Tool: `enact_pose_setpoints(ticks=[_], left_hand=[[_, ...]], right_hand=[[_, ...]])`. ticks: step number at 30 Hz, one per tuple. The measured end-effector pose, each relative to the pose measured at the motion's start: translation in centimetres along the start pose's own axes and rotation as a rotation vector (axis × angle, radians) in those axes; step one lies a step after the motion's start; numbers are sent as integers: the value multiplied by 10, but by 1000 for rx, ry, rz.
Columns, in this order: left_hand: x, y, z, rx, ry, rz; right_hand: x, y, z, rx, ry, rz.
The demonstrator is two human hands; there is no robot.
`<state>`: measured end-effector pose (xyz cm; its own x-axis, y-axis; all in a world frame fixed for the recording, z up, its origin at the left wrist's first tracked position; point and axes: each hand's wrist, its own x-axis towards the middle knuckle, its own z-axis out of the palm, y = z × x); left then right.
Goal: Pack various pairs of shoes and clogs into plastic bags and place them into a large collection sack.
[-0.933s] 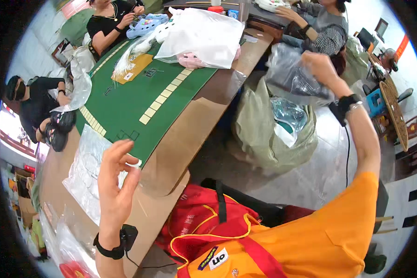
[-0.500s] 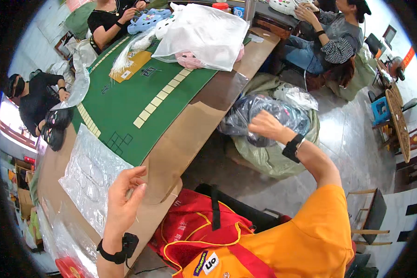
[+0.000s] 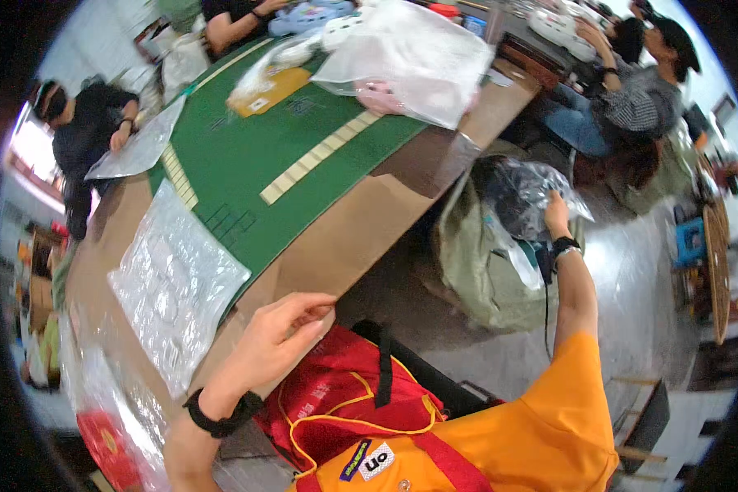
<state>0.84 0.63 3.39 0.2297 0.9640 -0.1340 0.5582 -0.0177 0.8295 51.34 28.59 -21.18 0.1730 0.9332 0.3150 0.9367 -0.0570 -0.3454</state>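
Note:
My right hand [image 3: 556, 215] is closed on the edge of a clear plastic bag [image 3: 523, 193] with something dark inside. That bag sits in the mouth of an olive woven sack [image 3: 485, 279] beside the table. My left hand [image 3: 277, 338] is over the table's front edge, fingers stretched with the thumb apart and nothing in them. Near it, a flat clear plastic bag [image 3: 176, 283] lies across the brown cardboard and the green mat [image 3: 303, 164]. The contents of the dark bag are too blurred to name.
Rows of pale tiles [image 3: 320, 157] line the mat. A white translucent bag [image 3: 418, 61] lies over pink clogs [image 3: 379, 97] at the far end, near blue clogs [image 3: 312, 18]. Co-workers sit around, one holding a white clog [image 3: 562, 33]. A red bag [image 3: 348, 385] hangs on my front.
My right hand has moved right and taken hold of the dark-filled bag, pulling it to the right. The left hand has shifted right along the table edge. The view has turned somewhat.

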Motion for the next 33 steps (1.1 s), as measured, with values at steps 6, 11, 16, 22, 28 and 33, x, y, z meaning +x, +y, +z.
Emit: enact_pose_setpoints(ticks=[6, 11, 16, 22, 28, 33], left_hand=[[2, -25, -1, -10, -40, 182], [-30, -32, -10, 94, 38, 111], [-78, -52, -35, 67, 134, -39], [-144, -117, -51, 484, 394, -161], [-161, -154, -37, 763, 617, -263], [-163, -173, -43, 711, 572, -363]], right_hand=[[-12, 30, 68, 257, -145, 56], [-11, -20, 28, -86, -513, -46], [-21, -42, -20, -355, -344, -223], [-49, -197, -105, -57, -254, -499], [-104, -361, -97, 549, -464, -888], [-158, -472, -81, 518, -646, -1461]])
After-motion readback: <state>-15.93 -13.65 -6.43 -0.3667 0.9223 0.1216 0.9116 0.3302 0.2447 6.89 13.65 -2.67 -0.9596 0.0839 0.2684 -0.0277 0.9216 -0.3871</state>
